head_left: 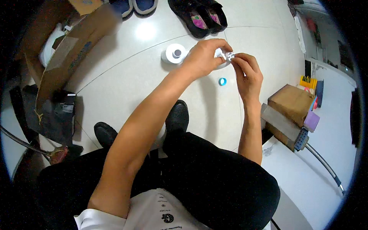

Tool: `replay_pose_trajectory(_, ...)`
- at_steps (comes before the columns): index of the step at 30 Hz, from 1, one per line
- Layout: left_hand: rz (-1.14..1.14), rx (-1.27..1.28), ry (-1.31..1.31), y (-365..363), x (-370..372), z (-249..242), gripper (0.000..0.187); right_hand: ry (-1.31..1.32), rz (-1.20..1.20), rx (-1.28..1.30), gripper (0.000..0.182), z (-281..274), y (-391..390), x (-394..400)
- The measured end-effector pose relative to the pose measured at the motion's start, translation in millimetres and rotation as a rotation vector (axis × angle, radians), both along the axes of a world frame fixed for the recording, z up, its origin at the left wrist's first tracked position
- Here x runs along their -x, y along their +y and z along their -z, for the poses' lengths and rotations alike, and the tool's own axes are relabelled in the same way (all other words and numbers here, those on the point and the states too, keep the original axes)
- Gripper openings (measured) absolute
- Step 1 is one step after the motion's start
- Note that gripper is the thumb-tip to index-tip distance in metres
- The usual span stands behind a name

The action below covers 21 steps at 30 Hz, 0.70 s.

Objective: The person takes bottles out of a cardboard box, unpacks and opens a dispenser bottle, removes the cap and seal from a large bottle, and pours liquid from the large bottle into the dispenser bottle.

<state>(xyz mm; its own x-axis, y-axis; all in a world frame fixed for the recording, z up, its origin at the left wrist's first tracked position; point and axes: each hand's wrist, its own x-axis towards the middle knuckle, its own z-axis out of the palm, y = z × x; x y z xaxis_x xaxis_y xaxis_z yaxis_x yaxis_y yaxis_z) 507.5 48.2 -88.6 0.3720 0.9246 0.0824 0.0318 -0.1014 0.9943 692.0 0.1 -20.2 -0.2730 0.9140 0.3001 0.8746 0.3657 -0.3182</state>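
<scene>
My left hand (202, 56) is closed around a white bottle (221, 66), which it mostly hides. The bottle seems tilted, with its top toward my right hand. At that end is a small whitish fitting (230, 56). The thumb and fingers of my right hand (249, 73) are pinched together on this fitting. Its exact kind is too small to make out. Below the hands, a blue ring-shaped cap (222, 81) lies on the floor. Just left of my left hand stands a round white container (171, 58) with a grey centre on top.
Black shoes (199, 19) and blue slippers (145, 7) lie at the far side of the tiled floor. An open cardboard box (63, 63) with white items stands left. On the right, a brown box (291, 102) sits by a white surface (333, 99). My own shoes (177, 115) are below.
</scene>
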Motion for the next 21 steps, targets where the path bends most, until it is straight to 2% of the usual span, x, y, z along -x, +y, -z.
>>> replay_pose_trajectory(9,-0.046,0.002,-0.003,-3,-3,3,0.026,-0.041,-0.051,0.079,0.011,-7,7,5)
replay_pose_trajectory(12,-0.026,0.038,0.002,-2,-4,2,0.032,-0.025,-0.054,0.096,0.011,-8,9,7)
replay_pose_trajectory(18,-0.060,0.022,-0.012,-5,-4,1,0.025,0.047,0.003,0.079,0.012,4,9,6)
replay_pose_trajectory(21,-0.036,0.059,0.022,-4,-4,0,0.029,0.159,0.043,0.108,0.011,9,7,3)
